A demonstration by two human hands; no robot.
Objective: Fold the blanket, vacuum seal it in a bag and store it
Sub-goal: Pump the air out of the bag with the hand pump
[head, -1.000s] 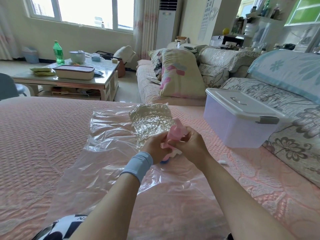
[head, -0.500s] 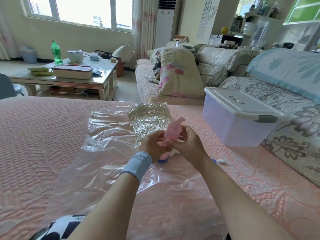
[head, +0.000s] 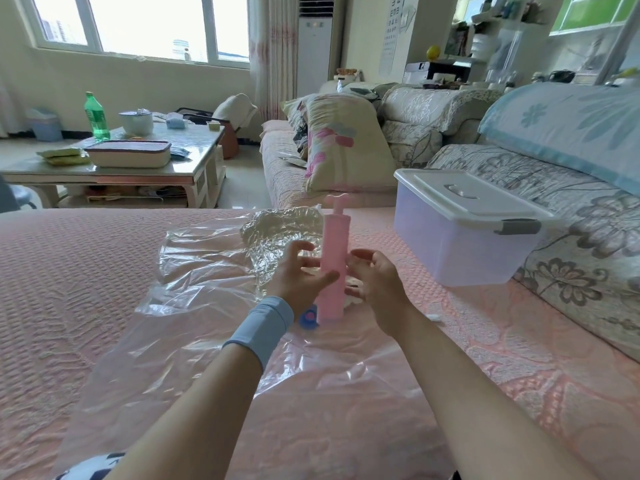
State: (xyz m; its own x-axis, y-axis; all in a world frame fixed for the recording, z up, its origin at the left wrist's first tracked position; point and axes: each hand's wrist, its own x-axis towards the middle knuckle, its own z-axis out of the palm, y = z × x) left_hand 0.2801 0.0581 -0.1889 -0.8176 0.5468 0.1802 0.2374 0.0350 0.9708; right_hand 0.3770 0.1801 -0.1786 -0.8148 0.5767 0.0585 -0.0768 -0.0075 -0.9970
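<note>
- left hand lay spread and loose, thumb against the upright pink pump; right hand hung relaxed just right of it, gripping nothing.
- pink pump stood between them on the clear bag, long axis vertical, left hand nearer.

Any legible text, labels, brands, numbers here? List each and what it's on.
No words can be quoted.
White eye chart on the far wall: E-shaped symbols only, lower rows too small.
Green plastic bottle, label: blurred.
White standing air conditioner, panel: too small.
Black-and-white printed fabric at the bottom edge: unreadable.
</note>
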